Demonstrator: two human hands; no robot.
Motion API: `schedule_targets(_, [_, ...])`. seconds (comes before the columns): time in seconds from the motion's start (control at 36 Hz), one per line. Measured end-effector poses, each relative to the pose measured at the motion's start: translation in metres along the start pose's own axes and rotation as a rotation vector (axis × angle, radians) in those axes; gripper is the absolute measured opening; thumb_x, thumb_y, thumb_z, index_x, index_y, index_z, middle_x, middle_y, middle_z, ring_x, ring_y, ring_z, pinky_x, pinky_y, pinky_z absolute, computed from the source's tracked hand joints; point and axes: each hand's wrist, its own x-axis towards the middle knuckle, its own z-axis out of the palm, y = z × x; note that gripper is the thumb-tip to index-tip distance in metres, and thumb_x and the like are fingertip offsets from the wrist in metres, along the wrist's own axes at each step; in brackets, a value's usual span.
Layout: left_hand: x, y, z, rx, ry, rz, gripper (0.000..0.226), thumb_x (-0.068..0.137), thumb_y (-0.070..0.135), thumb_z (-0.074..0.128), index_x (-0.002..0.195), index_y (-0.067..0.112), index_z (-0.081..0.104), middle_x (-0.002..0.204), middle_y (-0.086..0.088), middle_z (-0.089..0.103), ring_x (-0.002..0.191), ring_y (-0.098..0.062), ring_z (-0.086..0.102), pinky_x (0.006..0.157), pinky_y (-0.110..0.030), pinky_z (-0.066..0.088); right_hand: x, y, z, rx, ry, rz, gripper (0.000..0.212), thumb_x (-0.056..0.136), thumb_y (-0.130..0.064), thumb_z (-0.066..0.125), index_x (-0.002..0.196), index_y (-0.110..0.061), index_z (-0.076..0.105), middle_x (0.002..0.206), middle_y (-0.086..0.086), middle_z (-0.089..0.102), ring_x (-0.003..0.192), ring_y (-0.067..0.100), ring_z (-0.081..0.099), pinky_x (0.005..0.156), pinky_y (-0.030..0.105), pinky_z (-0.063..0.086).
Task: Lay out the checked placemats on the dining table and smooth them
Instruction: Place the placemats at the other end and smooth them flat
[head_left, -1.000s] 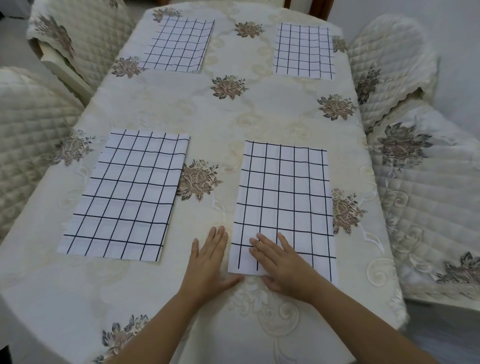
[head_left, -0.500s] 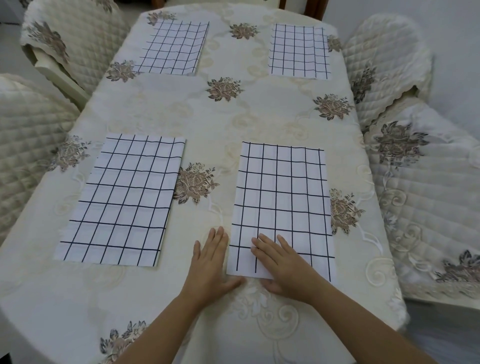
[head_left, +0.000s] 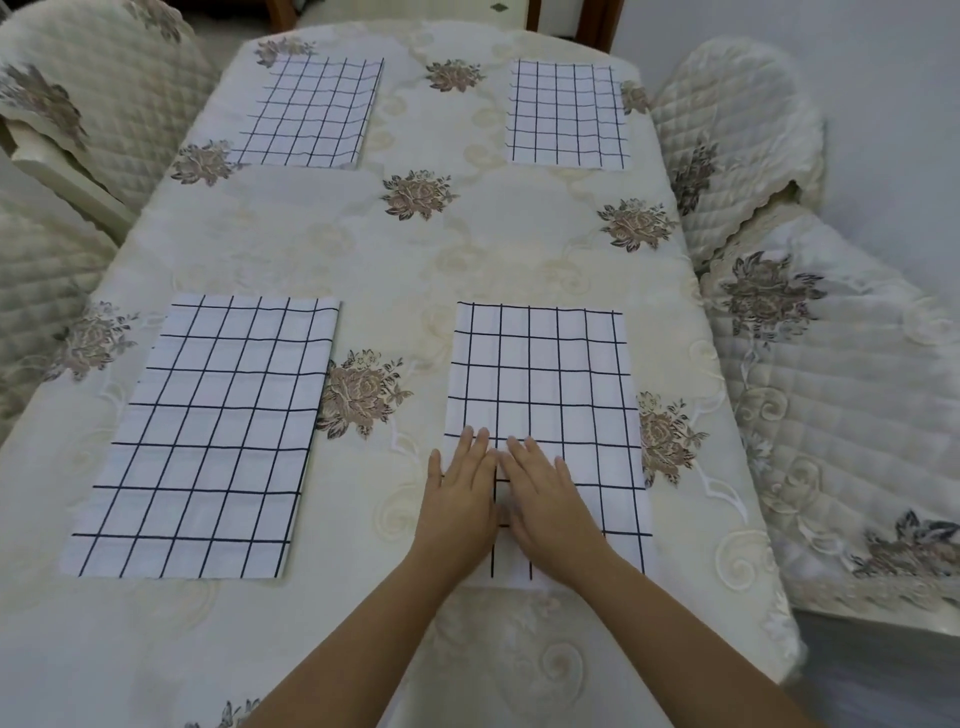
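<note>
Several white placemats with black checks lie flat on the dining table (head_left: 519, 249), which wears a cream floral cloth. The near right placemat (head_left: 550, 374) has both my hands on its lower half. My left hand (head_left: 462, 499) lies flat with straight fingers on the mat's left part. My right hand (head_left: 550, 504) presses flat beside it, the two hands almost touching. The near left placemat (head_left: 208, 431) lies untouched. At the far end lie the far left placemat (head_left: 311, 111) and the far right placemat (head_left: 569, 114).
Chairs with quilted cream covers stand on both sides: two chairs on the left (head_left: 93, 104) and two on the right (head_left: 737, 135). A wooden chair back shows beyond the table's far end. Grey floor shows at the lower right.
My left hand has slid from the tablecloth onto the near right placemat. Both hands have moved up the mat, side by side. The camera view has shifted slightly.
</note>
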Motion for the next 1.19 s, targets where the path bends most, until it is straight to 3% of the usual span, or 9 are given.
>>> schedule_targets(0.14, [0.019, -0.006, 0.009, 0.061, -0.122, -0.083, 0.056, 0.080, 0.030, 0.034, 0.126, 0.005, 0.054, 0.133, -0.012, 0.054, 0.122, -0.027, 0.053, 0.089, -0.052, 0.046, 0.018, 0.002, 0.010, -0.063, -0.083, 0.195, 0.054, 0.088, -0.035, 0.032, 0.130, -0.005, 0.048, 0.136, 0.013, 0.052, 0.126, 0.029, 0.049, 0.092, 0.050, 0.047])
schedule_targets(0.28, [0.014, -0.023, 0.010, 0.059, -0.117, -0.147, 0.061, 0.086, 0.041, 0.032, 0.138, 0.008, 0.033, 0.144, -0.009, 0.042, 0.135, -0.021, 0.027, 0.094, -0.058, 0.039, 0.003, 0.039, 0.015, -0.091, -0.054, 0.250, 0.064, 0.097, -0.051, 0.009, 0.144, -0.011, 0.027, 0.152, 0.004, 0.028, 0.144, 0.018, 0.005, 0.112, 0.047, 0.019])
schedule_targets(0.58, [0.041, -0.051, 0.008, 0.033, -0.047, -0.191, 0.059, 0.085, 0.037, 0.033, 0.127, 0.001, 0.051, 0.142, -0.016, 0.044, 0.131, -0.031, 0.039, 0.095, -0.062, 0.035, 0.005, 0.098, -0.015, 0.010, 0.047, 0.488, 0.073, 0.097, -0.052, 0.008, 0.136, 0.001, 0.040, 0.145, 0.018, 0.039, 0.135, 0.031, 0.031, 0.101, 0.059, 0.035])
schedule_targets(0.72, [0.076, -0.041, -0.001, -0.007, 0.051, -0.144, 0.050, 0.082, 0.025, 0.034, 0.122, -0.001, 0.051, 0.137, -0.021, 0.047, 0.128, -0.037, 0.043, 0.095, -0.064, 0.031, 0.060, 0.076, -0.033, 0.056, 0.103, 0.376, 0.076, 0.090, -0.053, 0.011, 0.144, -0.002, 0.028, 0.154, 0.011, 0.017, 0.142, 0.024, 0.010, 0.112, 0.048, 0.012])
schedule_targets(0.78, [0.093, -0.032, -0.004, -0.016, 0.008, -0.112, 0.057, 0.084, 0.025, 0.026, 0.129, -0.001, 0.048, 0.144, -0.018, 0.039, 0.134, -0.034, 0.035, 0.101, -0.061, 0.027, 0.083, 0.063, -0.030, 0.069, 0.061, 0.333, 0.074, 0.088, -0.047, 0.012, 0.144, -0.002, 0.027, 0.155, 0.013, 0.014, 0.144, 0.029, 0.010, 0.113, 0.051, 0.012])
schedule_targets(0.86, [0.110, -0.026, 0.002, 0.009, -0.112, -0.109, 0.065, 0.089, 0.036, 0.006, 0.148, 0.009, 0.015, 0.157, -0.005, 0.003, 0.145, -0.020, -0.001, 0.114, -0.050, 0.004, 0.108, 0.049, -0.018, 0.047, -0.055, 0.285, 0.069, 0.088, -0.042, 0.018, 0.140, -0.001, 0.037, 0.152, 0.016, 0.027, 0.140, 0.034, 0.024, 0.108, 0.056, 0.025])
schedule_targets(0.94, [0.112, -0.032, 0.012, 0.009, -0.108, -0.127, 0.069, 0.086, 0.045, -0.001, 0.149, 0.017, 0.006, 0.152, 0.006, -0.011, 0.140, -0.014, -0.014, 0.114, -0.050, 0.003, 0.112, 0.048, 0.000, -0.010, -0.100, 0.255, 0.062, 0.088, -0.040, 0.028, 0.134, -0.003, 0.046, 0.144, 0.014, 0.041, 0.132, 0.032, 0.041, 0.098, 0.057, 0.039])
schedule_targets(1.08, [0.108, -0.045, 0.011, -0.016, -0.045, -0.174, 0.065, 0.088, 0.042, 0.014, 0.146, 0.017, 0.024, 0.154, 0.003, 0.011, 0.140, -0.016, 0.002, 0.111, -0.056, 0.014, 0.096, 0.073, 0.008, -0.010, -0.051, 0.327, 0.072, 0.087, -0.052, 0.004, 0.147, -0.012, -0.001, 0.154, -0.001, -0.010, 0.142, 0.015, -0.009, 0.115, 0.044, 0.000])
schedule_targets(1.19, [0.097, -0.060, 0.007, -0.021, -0.064, -0.228, 0.069, 0.083, 0.047, -0.003, 0.148, 0.023, 0.002, 0.150, 0.012, -0.012, 0.138, -0.008, -0.016, 0.115, -0.047, -0.001, 0.085, 0.096, -0.001, -0.055, -0.050, 0.427, 0.078, 0.082, -0.054, -0.006, 0.148, -0.013, -0.002, 0.154, -0.002, -0.013, 0.144, 0.015, -0.010, 0.116, 0.043, -0.001])
